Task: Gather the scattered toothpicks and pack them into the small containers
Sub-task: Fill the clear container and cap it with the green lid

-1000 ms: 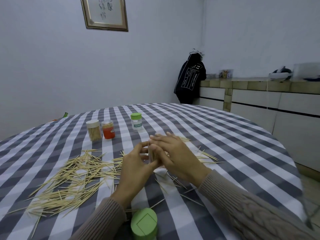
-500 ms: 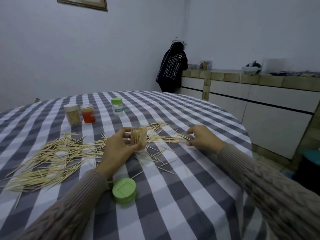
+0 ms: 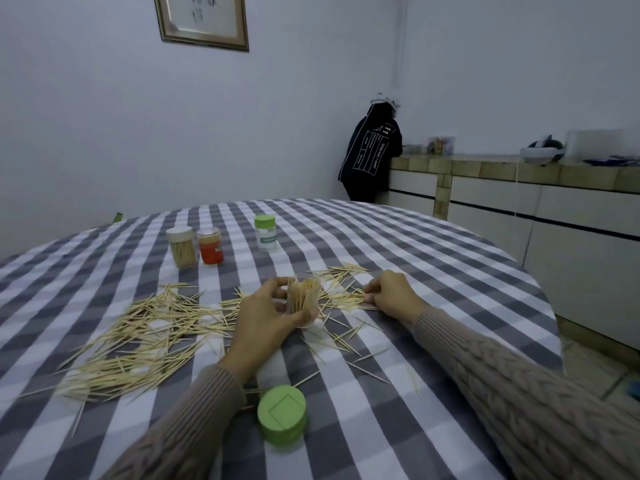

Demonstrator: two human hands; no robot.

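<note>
My left hand (image 3: 265, 315) grips a small clear container (image 3: 304, 299) that stands on the table, with toothpicks sticking up out of its open top. My right hand (image 3: 389, 294) lies to its right, fingers curled over a loose bunch of toothpicks (image 3: 343, 292) on the cloth; whether it pinches any is unclear. A large scatter of toothpicks (image 3: 138, 337) covers the cloth at the left. A green lid (image 3: 282, 414) sits near the front edge. Further back stand a toothpick-filled jar (image 3: 181, 247), an orange jar (image 3: 209, 245) and a green-capped jar (image 3: 265, 233).
The round table wears a grey-and-white checked cloth (image 3: 433, 271). Stray toothpicks (image 3: 349, 344) lie in front of my hands. A tiled counter (image 3: 519, 174) runs along the right wall, with a dark jacket (image 3: 372, 161) hanging in the corner.
My right hand left the container and moved right onto the loose toothpicks. My left hand kept its hold on the container. The head camera shifted.
</note>
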